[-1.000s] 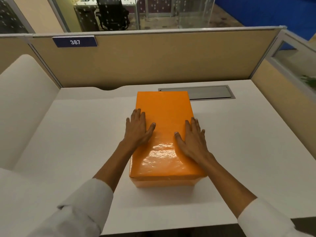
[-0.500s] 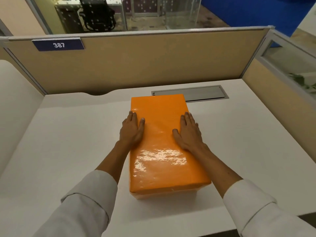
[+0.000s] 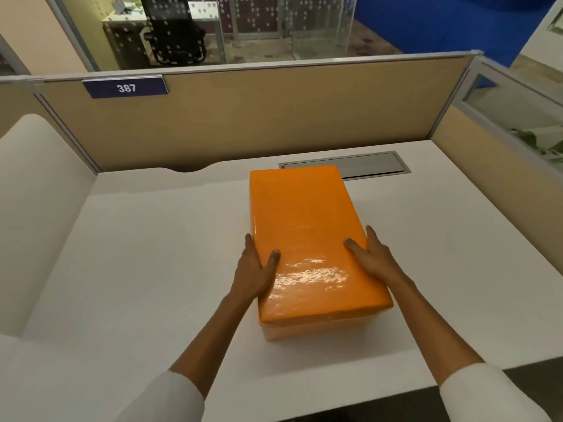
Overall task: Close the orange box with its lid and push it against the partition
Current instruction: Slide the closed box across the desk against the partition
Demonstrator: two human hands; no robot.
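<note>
The orange box stands lengthwise on the white desk with its glossy lid on top. My left hand clasps its left side, thumb on the lid and fingers down the wall. My right hand holds the right side the same way. The box's far end overlaps the near edge of the grey cable hatch. A strip of desk shows between the box and the tan partition behind it.
A blue plate reading 387 hangs on the partition's top left. A side partition with a glass panel bounds the desk on the right. A white rounded panel stands at the left.
Both hands slid from flat on top of the lid back toward me and out to the box's two sides, gripping it. The box sits slightly turned and further right in view.
</note>
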